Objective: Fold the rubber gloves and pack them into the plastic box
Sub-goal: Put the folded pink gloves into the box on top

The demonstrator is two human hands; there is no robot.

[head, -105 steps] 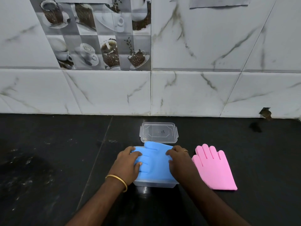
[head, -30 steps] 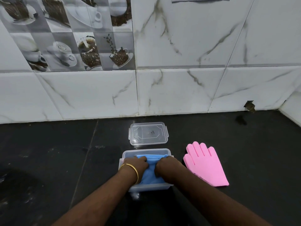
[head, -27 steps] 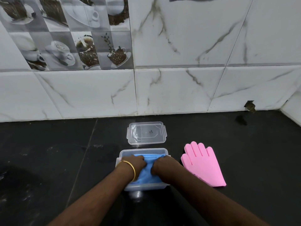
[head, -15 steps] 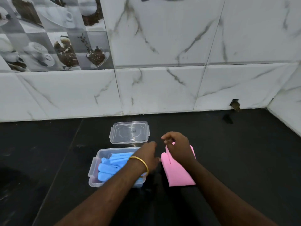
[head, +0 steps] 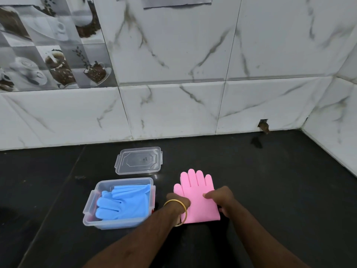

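A pink rubber glove [head: 195,190] lies flat on the black counter, fingers pointing toward the wall. My left hand [head: 178,202], with a gold bangle at the wrist, grips the glove's left edge. On the right edge my right hand [head: 222,200] pinches it, thumb on top and fingers beneath. Left of the pink glove stands the clear plastic box [head: 123,179], open, with the folded blue rubber glove [head: 123,205] inside. The box's clear lid [head: 138,160] lies on the counter behind it.
A marble-tiled wall [head: 173,105] runs along the back of the black counter [head: 280,190], and a side wall closes the far right corner. A small dark gap [head: 263,125] sits at the wall's base on the right.
Both hands left the blue glove, which now lies folded in the box, and moved right to take hold of the pink glove's edges. The view shifted right.
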